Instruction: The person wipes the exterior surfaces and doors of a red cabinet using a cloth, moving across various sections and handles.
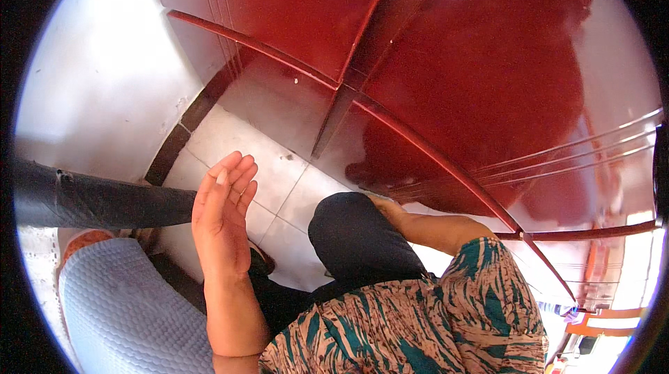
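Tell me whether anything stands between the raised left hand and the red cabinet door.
Nothing visible does. The left hand is raised, open and empty, with only bare floor tiles showing between it and the red cabinet door. The right hand is already at the door's lower edge, partly hidden behind the dark-clothed knee.

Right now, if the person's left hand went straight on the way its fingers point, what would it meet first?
The left hand is open, empty, fingers pointing up and away. Straight on, the way looks free over the pale floor tiles; the first thing in that line seems to be the glossy red wooden panel, though depth is hard to judge.
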### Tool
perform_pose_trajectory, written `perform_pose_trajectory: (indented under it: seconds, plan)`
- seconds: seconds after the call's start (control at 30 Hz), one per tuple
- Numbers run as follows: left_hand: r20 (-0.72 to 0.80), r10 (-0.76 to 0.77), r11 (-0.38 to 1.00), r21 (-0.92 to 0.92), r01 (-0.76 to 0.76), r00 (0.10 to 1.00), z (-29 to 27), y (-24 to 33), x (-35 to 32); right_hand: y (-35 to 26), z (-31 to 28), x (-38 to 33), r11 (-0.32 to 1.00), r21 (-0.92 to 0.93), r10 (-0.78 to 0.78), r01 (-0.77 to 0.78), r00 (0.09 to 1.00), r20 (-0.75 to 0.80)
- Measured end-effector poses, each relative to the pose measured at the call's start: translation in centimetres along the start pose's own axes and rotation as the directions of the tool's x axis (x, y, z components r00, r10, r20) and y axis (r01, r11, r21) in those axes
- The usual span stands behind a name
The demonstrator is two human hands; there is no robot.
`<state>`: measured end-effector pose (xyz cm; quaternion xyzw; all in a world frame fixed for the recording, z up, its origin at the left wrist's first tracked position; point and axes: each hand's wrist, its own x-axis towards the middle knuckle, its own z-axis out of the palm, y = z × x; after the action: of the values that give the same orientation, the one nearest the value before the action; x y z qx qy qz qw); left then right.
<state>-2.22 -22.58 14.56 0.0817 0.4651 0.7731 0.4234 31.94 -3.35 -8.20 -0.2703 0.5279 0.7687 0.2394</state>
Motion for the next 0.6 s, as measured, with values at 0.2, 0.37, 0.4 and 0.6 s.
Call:
perform_pose_trajectory:
  seconds: [0.2, 0.37, 0.4, 0.6]
  plan:
    - [0.032, 0.06, 0.997, 0.046, -0.062, 0.998, -1.0, -3.5, 1.1, 5.1, 2.6, -3.0, 0.88, 0.475, -0.02, 0.0, 0.999, 0.037]
    - [0.036, 0.13, 0.98, 0.147, -0.134, 0.991, -2.3, -6.6, 2.7, 8.7, 4.8, -7.1, 0.57, 0.805, 0.13, -0.167, 0.985, 0.111]
    - [0.058, 0.155, 0.977, 0.138, -0.162, 0.986, -2.8, -7.3, 3.0, 8.6, 5.0, -7.9, 0.55, 0.805, 0.183, -0.222, 0.973, 0.143]
    - [0.037, 0.19, 0.958, 0.21, -0.194, 0.981, -4.2, -8.8, 4.7, 7.8, 6.8, -13.2, 0.492, 0.802, 0.291, -0.339, 0.932, 0.215]
